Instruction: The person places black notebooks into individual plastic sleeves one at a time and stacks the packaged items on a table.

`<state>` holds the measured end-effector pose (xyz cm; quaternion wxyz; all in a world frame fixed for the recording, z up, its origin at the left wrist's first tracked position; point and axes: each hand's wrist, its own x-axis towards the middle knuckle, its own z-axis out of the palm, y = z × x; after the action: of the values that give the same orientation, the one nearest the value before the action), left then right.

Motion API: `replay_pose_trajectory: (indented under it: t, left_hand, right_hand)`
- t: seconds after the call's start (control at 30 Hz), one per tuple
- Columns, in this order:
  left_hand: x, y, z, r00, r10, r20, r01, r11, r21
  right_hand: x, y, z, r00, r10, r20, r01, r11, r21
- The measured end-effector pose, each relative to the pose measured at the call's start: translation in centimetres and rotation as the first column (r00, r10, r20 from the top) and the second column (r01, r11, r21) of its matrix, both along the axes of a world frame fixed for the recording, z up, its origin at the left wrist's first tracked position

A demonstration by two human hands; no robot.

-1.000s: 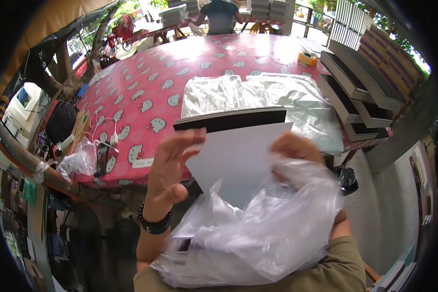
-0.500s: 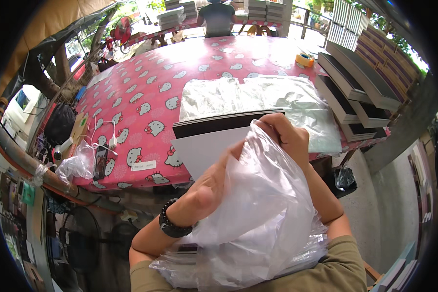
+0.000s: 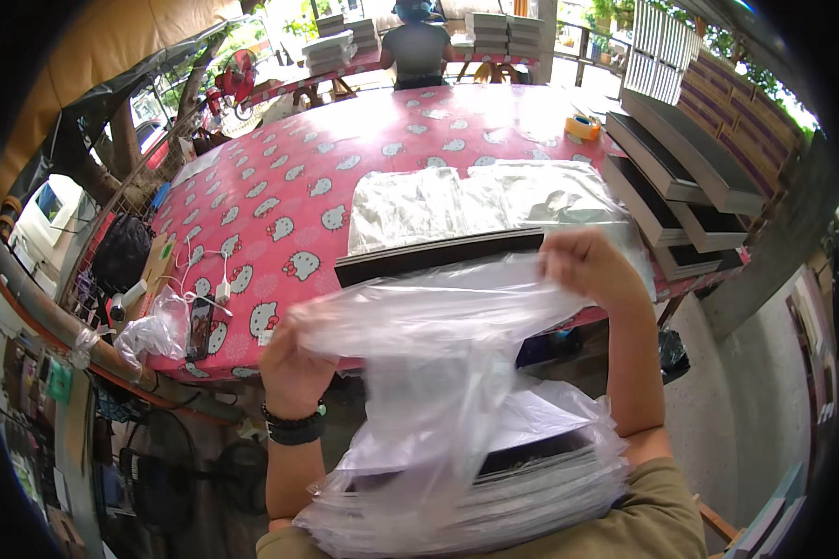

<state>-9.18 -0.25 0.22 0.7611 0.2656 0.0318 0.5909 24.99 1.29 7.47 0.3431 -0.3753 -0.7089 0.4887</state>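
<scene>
A clear plastic bag [image 3: 438, 321] is stretched wide between my hands, smeared by motion. My left hand [image 3: 296, 359], with dark bracelets at its wrist, is closed on the bag's left edge. On the other side my right hand [image 3: 583, 265] pinches the right edge. The bag's lower part hangs over a stack of plastic-wrapped flat items [image 3: 494, 494], white and black, close against my body. Just beyond the bag, a black-topped flat book or board [image 3: 438, 255] lies at the table's near edge, its front partly covered by the bag.
Clear plastic bags [image 3: 405, 207] lie flat on the pink patterned tablecloth [image 3: 261, 172]. Thick black-and-grey books [image 3: 662, 168] are stacked at right, near an orange tape roll [image 3: 583, 127]. A phone [image 3: 200, 326] and white cables are at left. A person [image 3: 417, 47] is at the far table.
My hands have moved apart, the left one outward to the left, spreading the bag's mouth wide. The bag has lifted off the wrapped stack, which now shows more.
</scene>
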Motion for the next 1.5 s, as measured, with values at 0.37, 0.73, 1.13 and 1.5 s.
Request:
replay_pose_trajectory:
  t: [0.37, 0.73, 1.13, 1.5]
  left_hand:
    - [2.8, 0.0, -5.8, 0.874, 0.200, -0.442, 0.068, 0.851, 0.520]
    - [0.5, 0.2, -4.0, 0.844, 0.500, -0.195, -0.488, 0.866, 0.110]
    - [-4.7, 0.0, -10.2, 0.989, 0.141, 0.036, -0.139, 0.989, -0.051]
    - [3.7, 3.5, -0.7, -0.133, 0.884, -0.447, -0.499, 0.330, 0.801]
  right_hand:
    - [-1.4, -1.0, -2.0, -0.117, 0.018, -0.993, -0.357, 0.932, 0.059]
    - [-1.1, -1.6, -6.4, 0.474, 0.820, -0.320, -0.835, 0.534, 0.131]
    - [-1.0, -3.5, -9.2, 0.678, 0.504, -0.535, -0.589, 0.808, 0.016]
    - [-0.3, 0.6, -8.1, 0.670, -0.692, -0.267, 0.739, 0.589, 0.328]
